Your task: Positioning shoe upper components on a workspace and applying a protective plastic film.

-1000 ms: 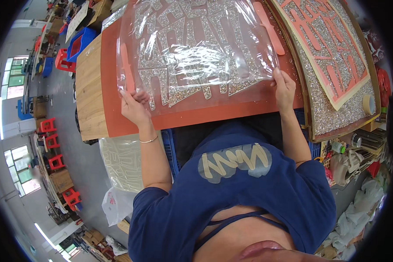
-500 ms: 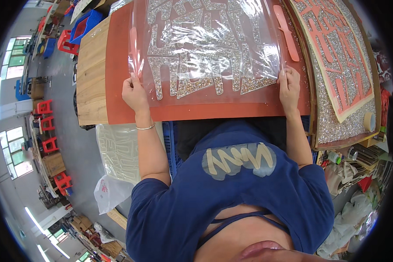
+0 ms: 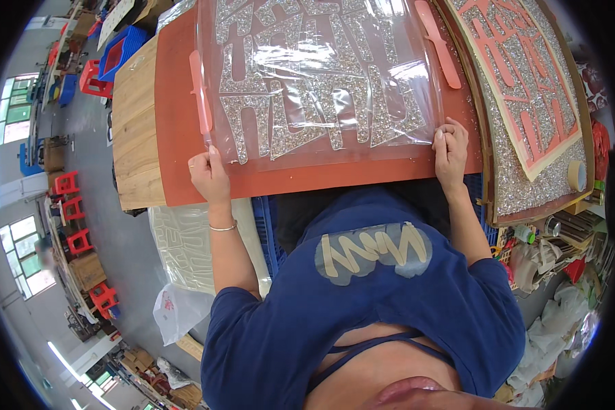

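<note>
A clear plastic sheet (image 3: pixel 307 161) lies over the red-brown mat in front of me, shiny with reflections. Under or on it show letter-like shapes (image 3: pixel 249 89) filled with glittering stones; which side of the film they are on, I cannot tell. My left hand (image 3: pixel 210 174) pinches the sheet's near left corner, thumb against fingers. At the near right corner, my right hand (image 3: pixel 451 154) grips the film with curled fingers. A pink strip (image 3: pixel 201 96) runs along the sheet's left side, and another pink piece (image 3: pixel 438 44) lies by its right side.
To the right stands a wooden-edged tray (image 3: pixel 488 171) of loose glittering stones, holding a pink cut-out stencil (image 3: pixel 526 126) and a tape roll (image 3: pixel 577 175). Left of the mat (image 3: pixel 307 174) is bare wooden tabletop (image 3: pixel 136 130). Blue crates (image 3: pixel 121 53) and red stools (image 3: pixel 67 183) stand farther left.
Both hands have come a little toward me with the sheet's near corners, the left more than the right. The near part of the film looks flatter, and the view has shifted slightly.
</note>
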A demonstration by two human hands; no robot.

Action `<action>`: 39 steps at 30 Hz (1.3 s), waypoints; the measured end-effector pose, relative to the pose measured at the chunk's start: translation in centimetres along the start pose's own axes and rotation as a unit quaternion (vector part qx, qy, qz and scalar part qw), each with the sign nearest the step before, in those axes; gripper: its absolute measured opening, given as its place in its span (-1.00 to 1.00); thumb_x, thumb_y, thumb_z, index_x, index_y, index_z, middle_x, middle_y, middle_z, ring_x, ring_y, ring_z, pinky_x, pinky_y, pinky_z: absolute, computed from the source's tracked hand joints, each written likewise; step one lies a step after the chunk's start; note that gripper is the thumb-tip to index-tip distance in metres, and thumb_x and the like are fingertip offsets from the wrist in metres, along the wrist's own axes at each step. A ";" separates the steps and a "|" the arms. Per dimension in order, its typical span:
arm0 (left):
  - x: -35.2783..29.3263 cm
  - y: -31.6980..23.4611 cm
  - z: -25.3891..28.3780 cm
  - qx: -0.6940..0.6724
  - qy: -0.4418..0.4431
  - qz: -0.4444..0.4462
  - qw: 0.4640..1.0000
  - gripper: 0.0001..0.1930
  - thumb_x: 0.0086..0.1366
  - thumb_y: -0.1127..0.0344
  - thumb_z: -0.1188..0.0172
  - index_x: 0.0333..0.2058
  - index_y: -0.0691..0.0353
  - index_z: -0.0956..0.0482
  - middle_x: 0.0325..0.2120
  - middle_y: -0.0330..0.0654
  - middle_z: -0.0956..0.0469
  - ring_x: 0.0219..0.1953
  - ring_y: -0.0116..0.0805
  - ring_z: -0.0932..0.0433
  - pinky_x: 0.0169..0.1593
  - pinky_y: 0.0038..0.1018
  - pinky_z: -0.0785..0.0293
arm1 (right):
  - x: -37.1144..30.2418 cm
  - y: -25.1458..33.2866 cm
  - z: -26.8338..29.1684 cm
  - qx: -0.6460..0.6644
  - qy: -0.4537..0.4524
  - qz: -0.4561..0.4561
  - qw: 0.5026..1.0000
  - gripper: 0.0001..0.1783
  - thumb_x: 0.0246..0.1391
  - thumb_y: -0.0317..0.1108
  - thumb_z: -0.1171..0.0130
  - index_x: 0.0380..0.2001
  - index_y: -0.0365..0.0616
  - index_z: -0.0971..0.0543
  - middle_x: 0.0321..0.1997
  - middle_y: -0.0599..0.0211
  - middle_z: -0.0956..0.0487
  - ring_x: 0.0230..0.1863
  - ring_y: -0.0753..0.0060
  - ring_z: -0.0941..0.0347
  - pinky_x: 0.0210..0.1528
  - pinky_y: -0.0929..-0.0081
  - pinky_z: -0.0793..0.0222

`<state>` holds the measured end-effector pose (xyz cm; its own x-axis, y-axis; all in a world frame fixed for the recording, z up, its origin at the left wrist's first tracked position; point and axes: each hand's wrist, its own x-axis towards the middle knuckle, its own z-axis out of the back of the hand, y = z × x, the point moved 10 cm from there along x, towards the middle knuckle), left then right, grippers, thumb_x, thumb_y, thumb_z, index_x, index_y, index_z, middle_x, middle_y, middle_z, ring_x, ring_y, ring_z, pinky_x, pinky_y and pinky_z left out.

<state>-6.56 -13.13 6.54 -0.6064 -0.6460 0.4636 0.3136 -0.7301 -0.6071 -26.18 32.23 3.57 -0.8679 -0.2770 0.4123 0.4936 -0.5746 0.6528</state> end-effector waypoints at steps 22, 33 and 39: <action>-5.0 4.5 -0.4 -0.127 -0.008 0.082 0.988 -0.71 0.22 0.43 -0.11 -0.68 0.29 -0.32 -0.60 -0.22 -0.36 -0.47 -0.39 -0.28 -0.38 -0.47 -0.24 | -0.9 1.3 1.1 0.054 -0.029 0.062 0.996 -0.81 -0.03 -0.57 -0.02 -0.69 -0.24 -0.39 -0.44 0.23 -0.45 -0.14 0.07 -0.38 -0.08 0.28 -0.30; -4.9 2.1 -0.3 0.021 -0.005 -0.064 0.998 -0.76 0.17 0.41 -0.17 -0.65 0.28 -0.40 -0.59 -0.20 -0.35 -0.33 -0.24 -0.30 -0.22 -0.34 -0.26 | -2.2 1.5 0.3 -0.063 0.017 0.052 0.997 -0.83 -0.01 -0.52 -0.08 -0.65 -0.24 -0.44 -0.33 0.22 -0.47 -0.03 0.06 -0.35 0.04 0.24 -0.17; -4.9 2.5 -0.5 0.059 0.001 -0.063 0.996 -0.78 0.16 0.38 -0.17 -0.64 0.28 -0.43 -0.53 -0.19 -0.37 -0.29 -0.21 -0.30 -0.19 -0.30 -0.26 | -1.9 1.9 -0.1 -0.098 0.011 0.064 0.993 -0.88 -0.06 -0.49 -0.13 -0.62 -0.25 -0.46 -0.33 0.24 -0.45 -0.03 0.07 -0.35 0.03 0.20 -0.14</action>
<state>-3.22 -11.69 2.41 -0.6471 -0.5476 0.5305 0.3190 -0.8264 -0.4639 -23.65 31.58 3.93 -0.8010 -0.3731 0.4682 0.5813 -0.6717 0.4592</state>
